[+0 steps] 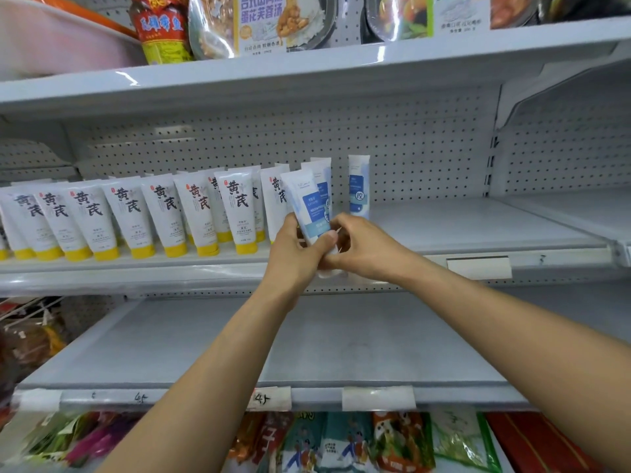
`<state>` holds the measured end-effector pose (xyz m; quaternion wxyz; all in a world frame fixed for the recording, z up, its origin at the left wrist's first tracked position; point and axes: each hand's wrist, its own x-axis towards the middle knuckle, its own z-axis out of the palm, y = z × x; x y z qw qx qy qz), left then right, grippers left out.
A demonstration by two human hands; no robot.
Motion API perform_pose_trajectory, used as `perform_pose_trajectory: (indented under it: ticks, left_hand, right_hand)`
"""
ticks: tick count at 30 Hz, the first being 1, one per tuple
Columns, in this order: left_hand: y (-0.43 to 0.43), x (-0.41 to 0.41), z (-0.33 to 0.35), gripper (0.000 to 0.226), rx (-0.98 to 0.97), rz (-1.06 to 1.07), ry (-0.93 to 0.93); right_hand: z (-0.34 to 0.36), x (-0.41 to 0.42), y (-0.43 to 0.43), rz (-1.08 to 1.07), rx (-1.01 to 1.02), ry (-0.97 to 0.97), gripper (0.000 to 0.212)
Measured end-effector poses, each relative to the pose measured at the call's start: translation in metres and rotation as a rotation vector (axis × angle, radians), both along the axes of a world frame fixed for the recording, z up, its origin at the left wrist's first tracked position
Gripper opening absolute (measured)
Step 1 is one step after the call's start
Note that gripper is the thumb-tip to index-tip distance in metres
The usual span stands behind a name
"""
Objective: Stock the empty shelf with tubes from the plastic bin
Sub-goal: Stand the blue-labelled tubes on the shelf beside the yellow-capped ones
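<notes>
The blue-labelled tube (307,206) is held cap-down and tilted, just in front of the right end of the row of yellow-capped tubes (136,213). The left hand (293,250) wraps its lower body, thumb laid across the front. The right hand (365,247) has its fingers curled in to pinch the same tube near the cap. It looks like a light, soft-walled plastic tube with a smooth, likely slippery skin. The body would dent under a hard squeeze, so the firmer grip is probably low down, by the stiff cap and shoulder, where it must also be set down to stand. A second blue tube (324,189) sits directly behind it; whether a hand holds it or it stands on its own cannot be told. A third blue tube (358,189) stands upright a little further right of the row, and beyond it the shelf (478,227) lies bare.
</notes>
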<state>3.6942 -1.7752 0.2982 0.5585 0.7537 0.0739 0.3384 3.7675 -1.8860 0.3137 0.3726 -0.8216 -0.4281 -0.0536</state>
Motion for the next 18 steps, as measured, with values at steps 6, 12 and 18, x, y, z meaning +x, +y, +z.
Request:
perform_pose_trajectory:
  ticks: [6,12,18]
  left_hand:
    - [0.000,-0.007,0.002,0.027,0.062,-0.047,0.031]
    - [0.021,-0.013,-0.013,0.035,0.464,0.051,0.133]
    - [0.030,-0.012,-0.022,0.035,0.703,0.148,0.202]
  right_hand:
    - [0.001,0.002,-0.006,-0.066,0.107,0.011,0.039]
    - [0.015,0.034,-0.009,-0.174,0.261,0.149,0.040]
    - [0.010,0.060,-0.004,-0.223,0.198,0.206,0.043]
